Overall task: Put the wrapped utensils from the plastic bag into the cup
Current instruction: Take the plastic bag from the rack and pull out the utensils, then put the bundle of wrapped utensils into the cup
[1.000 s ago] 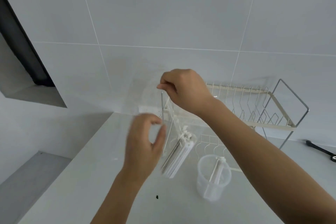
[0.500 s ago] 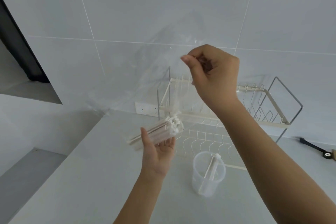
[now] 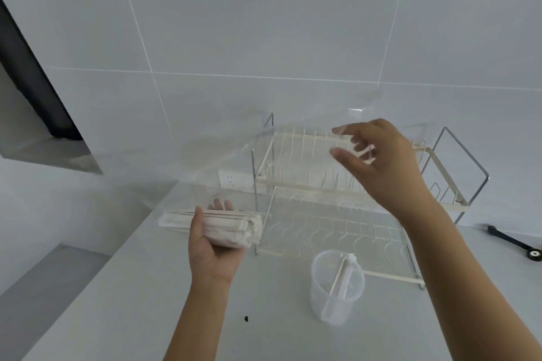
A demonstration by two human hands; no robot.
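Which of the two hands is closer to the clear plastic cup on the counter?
Left, though not by much. The left hand holds the bundle of wrapped utensils left of the clear plastic cup; the right hand is raised high above it.

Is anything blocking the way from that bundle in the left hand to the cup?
Only the clear plastic bag round the bundle in the left hand. The counter across to the cup looks open; its mouth is uncovered.

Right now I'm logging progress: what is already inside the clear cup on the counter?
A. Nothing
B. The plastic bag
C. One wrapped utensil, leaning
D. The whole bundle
C: a single wrapped utensil leans inside the cup, while the left hand holds the bundle.
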